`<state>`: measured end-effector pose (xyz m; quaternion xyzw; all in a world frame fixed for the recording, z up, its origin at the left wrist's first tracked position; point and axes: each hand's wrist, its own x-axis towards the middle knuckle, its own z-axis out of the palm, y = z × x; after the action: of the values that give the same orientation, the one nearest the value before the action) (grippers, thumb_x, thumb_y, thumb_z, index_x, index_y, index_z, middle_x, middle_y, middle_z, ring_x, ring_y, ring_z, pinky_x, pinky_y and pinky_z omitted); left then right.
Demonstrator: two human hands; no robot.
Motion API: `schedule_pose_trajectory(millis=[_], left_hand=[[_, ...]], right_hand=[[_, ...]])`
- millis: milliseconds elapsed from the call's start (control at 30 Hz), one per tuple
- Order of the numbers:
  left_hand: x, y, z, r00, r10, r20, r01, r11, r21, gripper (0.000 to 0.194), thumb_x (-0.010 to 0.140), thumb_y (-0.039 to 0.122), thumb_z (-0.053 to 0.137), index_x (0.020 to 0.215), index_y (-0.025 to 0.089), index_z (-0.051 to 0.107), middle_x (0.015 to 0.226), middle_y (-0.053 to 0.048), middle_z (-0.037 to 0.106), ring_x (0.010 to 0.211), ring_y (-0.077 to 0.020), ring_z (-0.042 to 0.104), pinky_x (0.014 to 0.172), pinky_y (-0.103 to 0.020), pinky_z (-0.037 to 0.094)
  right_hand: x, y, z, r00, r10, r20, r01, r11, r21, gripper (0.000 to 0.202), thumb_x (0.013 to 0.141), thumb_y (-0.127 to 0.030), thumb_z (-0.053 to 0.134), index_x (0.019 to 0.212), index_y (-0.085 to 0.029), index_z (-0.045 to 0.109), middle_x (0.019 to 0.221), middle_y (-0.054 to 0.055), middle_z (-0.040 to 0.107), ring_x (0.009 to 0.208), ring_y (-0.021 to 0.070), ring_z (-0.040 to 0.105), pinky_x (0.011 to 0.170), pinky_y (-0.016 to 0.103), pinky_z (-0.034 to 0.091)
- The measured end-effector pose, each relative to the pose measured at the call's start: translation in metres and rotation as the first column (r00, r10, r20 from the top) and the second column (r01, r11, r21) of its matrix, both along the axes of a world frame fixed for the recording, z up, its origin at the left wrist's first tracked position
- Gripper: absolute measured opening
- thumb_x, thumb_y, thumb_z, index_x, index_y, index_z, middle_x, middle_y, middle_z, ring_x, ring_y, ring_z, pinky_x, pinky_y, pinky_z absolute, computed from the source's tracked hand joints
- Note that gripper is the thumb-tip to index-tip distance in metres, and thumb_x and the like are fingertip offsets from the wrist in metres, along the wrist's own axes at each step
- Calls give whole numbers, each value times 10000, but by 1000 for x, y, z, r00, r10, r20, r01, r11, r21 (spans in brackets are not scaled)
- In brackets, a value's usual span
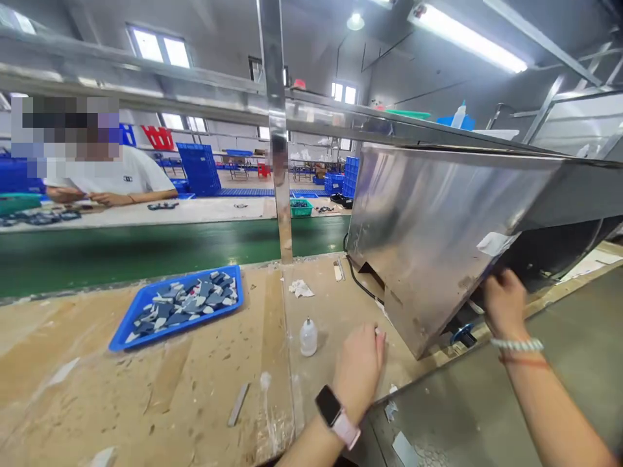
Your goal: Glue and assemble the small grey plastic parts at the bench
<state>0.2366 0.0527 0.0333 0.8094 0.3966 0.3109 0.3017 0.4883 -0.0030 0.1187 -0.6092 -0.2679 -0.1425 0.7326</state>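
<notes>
My left hand [361, 360], with a watch on its wrist, is over the worktable, right of a small clear bottle [308, 338]. Its fingers curl together; whatever they may hold is hidden. My right hand [505, 303], wearing a beaded bracelet, reaches to the dark opening of a large metal housing [438, 233]. Its fingertips are blurred against the dark inside, so its grip cannot be made out. Below it, a blue round part [461, 333] shows at the lower edge of the opening.
A blue tray [239, 285] of dark and white pieces stands left on the table [204, 383]. A metal strip [238, 405] and crumpled paper [301, 288] lie nearby. A metal post [278, 130] rises ahead; a person [121, 170] sits beyond the green belt [233, 240].
</notes>
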Motion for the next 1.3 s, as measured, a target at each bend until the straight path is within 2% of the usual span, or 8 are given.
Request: schedule_pose_trajectory(millis=[133,233,333,433,533,733,1000,1300], left_hand=[[-73,-38,19,952,-15,307,69,984,-164,380,1118,431,217,1178,234,537,954,-44,747,838,-156,706,770,-261,580],[-115,-54,19,714,145,685,215,886,-411,364,1065,576,401,1106,237,526,988,-65,772,849,-150,718,745,-210,567],[-140,-69,13,511,249,823,331,826,-455,330,1033,575,499,1081,253,546,1103,-76,768,896,-148,721,753,-207,581],[-161,-84,8,445,305,842,354,804,-478,289,1040,547,497,1055,271,580,1163,-69,759,974,-163,720,803,-235,594],[-183,-93,5,539,317,780,58,910,-410,212,1067,437,505,1057,278,644,1254,-46,726,1135,-156,680,960,-232,554],[-215,-97,-5,794,219,567,-410,882,233,336,917,343,775,1217,211,701,1128,-92,737,1084,-249,676,969,-365,586],[-222,-95,-7,808,267,526,-468,832,297,278,877,121,793,1141,183,731,983,-60,761,934,-233,721,824,-349,630],[-235,-93,-10,816,270,511,-389,911,140,215,873,9,711,1019,164,739,905,-13,755,868,-165,716,818,-256,612]], right_hand=[[-89,-62,-58,950,312,-25,-312,950,25,185,862,-349,765,796,-214,658,616,25,633,539,157,638,539,273,554],[-196,-73,-99,572,820,-33,-819,569,-75,286,986,-468,581,1147,-239,636,793,62,701,515,153,653,473,235,571],[-277,-61,-110,409,912,17,-907,409,-98,502,959,-604,581,1333,-276,512,865,30,695,517,114,652,478,167,553],[-305,-51,-98,431,901,45,-843,420,-337,302,1008,-368,583,1291,-268,551,978,28,748,789,138,753,728,172,611],[-305,-46,-86,408,887,216,-750,460,-475,224,996,-193,576,1218,-216,598,986,26,769,823,122,756,760,142,591],[-305,-48,-85,309,859,408,-652,503,-567,279,981,-168,635,1250,-100,609,851,58,766,678,133,731,642,193,580],[-318,-48,-90,317,817,481,-620,563,-547,273,1002,-153,562,1269,-98,583,828,78,777,616,160,724,569,245,586],[-324,-41,-74,214,894,394,-623,436,-650,240,1068,-211,462,1114,-48,631,731,49,736,596,143,720,517,254,542]])
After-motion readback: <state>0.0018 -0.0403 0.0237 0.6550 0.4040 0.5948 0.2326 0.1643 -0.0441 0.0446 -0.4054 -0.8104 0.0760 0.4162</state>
